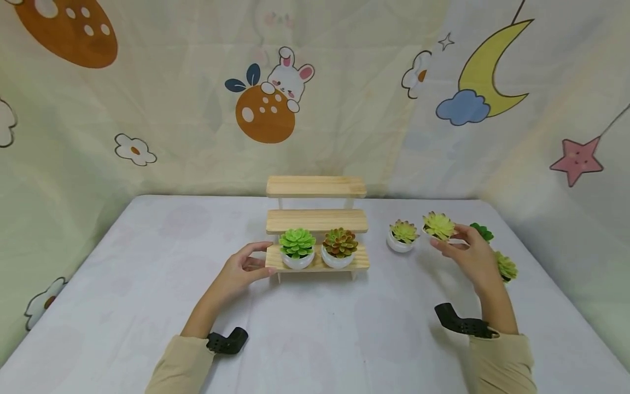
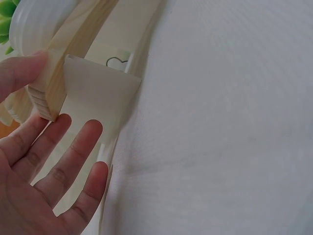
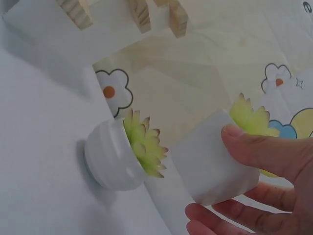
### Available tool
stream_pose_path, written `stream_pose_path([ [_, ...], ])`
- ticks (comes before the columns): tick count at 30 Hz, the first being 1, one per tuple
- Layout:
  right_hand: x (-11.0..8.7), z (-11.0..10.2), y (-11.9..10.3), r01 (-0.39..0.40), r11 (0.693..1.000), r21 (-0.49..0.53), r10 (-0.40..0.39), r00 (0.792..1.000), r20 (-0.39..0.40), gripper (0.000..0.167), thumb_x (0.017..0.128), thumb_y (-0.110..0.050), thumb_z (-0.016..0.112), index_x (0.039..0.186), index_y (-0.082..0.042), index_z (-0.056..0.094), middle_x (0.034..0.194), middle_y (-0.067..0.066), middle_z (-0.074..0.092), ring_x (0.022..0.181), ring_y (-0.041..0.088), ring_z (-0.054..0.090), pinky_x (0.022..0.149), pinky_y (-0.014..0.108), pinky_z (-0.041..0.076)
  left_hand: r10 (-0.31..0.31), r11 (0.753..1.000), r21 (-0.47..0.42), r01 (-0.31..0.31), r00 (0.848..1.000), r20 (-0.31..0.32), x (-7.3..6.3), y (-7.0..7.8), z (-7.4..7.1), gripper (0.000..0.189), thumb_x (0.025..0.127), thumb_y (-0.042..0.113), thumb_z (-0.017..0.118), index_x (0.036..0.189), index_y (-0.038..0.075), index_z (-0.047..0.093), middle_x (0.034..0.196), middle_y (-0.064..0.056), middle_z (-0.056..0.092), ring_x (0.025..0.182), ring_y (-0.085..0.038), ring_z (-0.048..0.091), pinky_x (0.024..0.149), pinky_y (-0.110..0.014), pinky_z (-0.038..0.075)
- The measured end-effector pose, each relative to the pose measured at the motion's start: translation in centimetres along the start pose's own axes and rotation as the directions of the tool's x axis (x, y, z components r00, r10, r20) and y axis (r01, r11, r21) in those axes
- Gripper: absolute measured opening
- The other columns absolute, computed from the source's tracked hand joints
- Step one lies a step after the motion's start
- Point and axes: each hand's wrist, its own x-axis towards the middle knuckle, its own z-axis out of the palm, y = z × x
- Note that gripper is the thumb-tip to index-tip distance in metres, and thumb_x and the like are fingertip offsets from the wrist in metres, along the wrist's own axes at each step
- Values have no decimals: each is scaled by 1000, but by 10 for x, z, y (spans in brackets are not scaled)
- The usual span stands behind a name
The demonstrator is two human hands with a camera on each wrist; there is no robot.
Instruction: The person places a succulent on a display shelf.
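My left hand point(image 1: 240, 272) pinches the left end of the lowest step of a three-tier wooden plant stand point(image 1: 317, 220), thumb on top and fingertips against the end and underside. On that step sit a bright green potted succulent point(image 1: 297, 244) and a reddish-brown potted succulent point(image 1: 339, 243), both in white pots. My right hand point(image 1: 473, 258) grips a yellow-green potted succulent point(image 1: 438, 226) by its smooth white pot point(image 3: 215, 159); the pot appears raised off the table. Just left of it stands another potted succulent point(image 1: 403, 232), with pink-tipped leaves and a ribbed white pot point(image 3: 113, 155).
Behind my right hand are a dark green plant point(image 1: 482, 232) and a yellow-green succulent point(image 1: 506, 266), both partly hidden. A white cloth covers the table point(image 1: 315, 334). A printed curtain point(image 1: 354, 109) hangs behind and at the sides.
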Motion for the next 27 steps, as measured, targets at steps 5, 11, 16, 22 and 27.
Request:
stream_pose_path([
  [5, 0, 5, -9, 12, 1000, -2, -12, 999, -37, 91, 82, -53, 62, 146, -3, 22, 135, 20, 40, 103, 28, 59, 86, 49, 43, -3, 1000, 0, 3, 1000, -3, -1, 0, -1, 57, 81, 26, 72, 133, 20, 48, 134, -10, 47, 105, -24, 58, 82, -34, 45],
  [11, -8, 8, -28, 65, 997, -30, -66, 997, -38, 89, 82, -56, 61, 147, -7, 23, 135, 19, 42, 91, 7, 58, 84, 46, 44, 1, 1000, -1, -1, 1000, -3, -2, 1, -1, 56, 81, 25, 72, 132, 19, 49, 134, -11, 47, 105, -25, 58, 83, -37, 45],
  [16, -10, 13, -38, 124, 992, -33, -126, 991, -41, 83, 84, -53, 60, 145, -8, 27, 132, 18, 43, 97, 10, 57, 82, 43, 43, 0, 1000, -1, 0, 1000, -1, -1, 2, 1, 56, 81, 25, 71, 132, 19, 49, 134, -11, 47, 105, -25, 58, 81, -36, 46],
  [22, -15, 27, -56, 203, 979, -23, -204, 978, -44, 75, 85, -46, 62, 141, -6, 34, 128, 18, 47, 109, 31, 55, 77, 33, 46, -14, 1000, 0, 14, 1000, -6, -3, 2, 1, 56, 81, 25, 72, 132, 19, 49, 133, -10, 49, 103, -23, 58, 79, -32, 45],
  [27, -16, 41, -72, 243, 970, -1, -243, 970, -30, 71, 85, -42, 64, 139, -8, 36, 126, 17, 48, 106, 30, 57, 71, 21, 44, -5, 1000, -7, 5, 1000, -10, -3, 2, 1, 55, 81, 24, 72, 131, 19, 49, 133, -10, 49, 104, -23, 58, 81, -33, 45],
])
